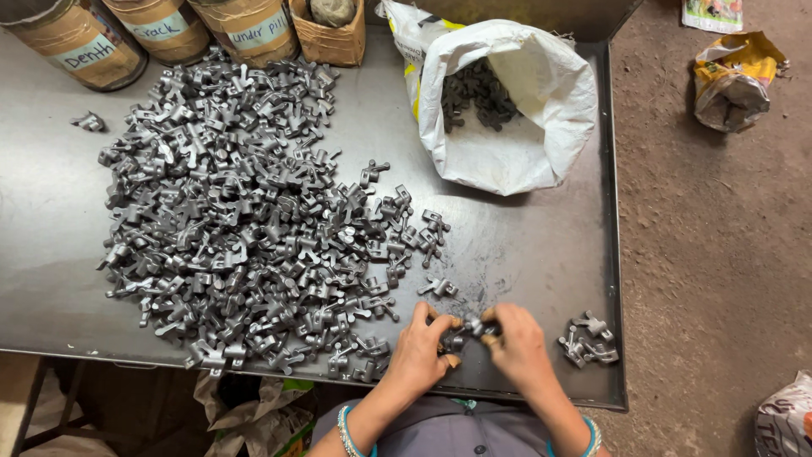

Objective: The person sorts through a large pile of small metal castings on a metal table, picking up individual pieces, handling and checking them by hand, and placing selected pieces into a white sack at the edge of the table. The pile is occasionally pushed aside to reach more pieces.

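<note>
Blue bangles [348,430], grey garment [448,432]

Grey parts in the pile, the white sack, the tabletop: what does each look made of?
Pile of parts: probably cast or forged metal, dull grey, rough matte surface with small glints. White sack: looks like woven plastic, its rim folded over and crinkled. Tabletop: apparently sheet metal, dark with a soft sheen, scuffed, with a raised edge.

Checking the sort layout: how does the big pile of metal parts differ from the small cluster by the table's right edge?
The big pile holds very many parts and spreads over the table's left and middle; the small cluster is only a handful. The big pile lies left of the left hand; the small cluster lies apart, right of the right hand. Both look like the same dark grey metal pieces.
</note>
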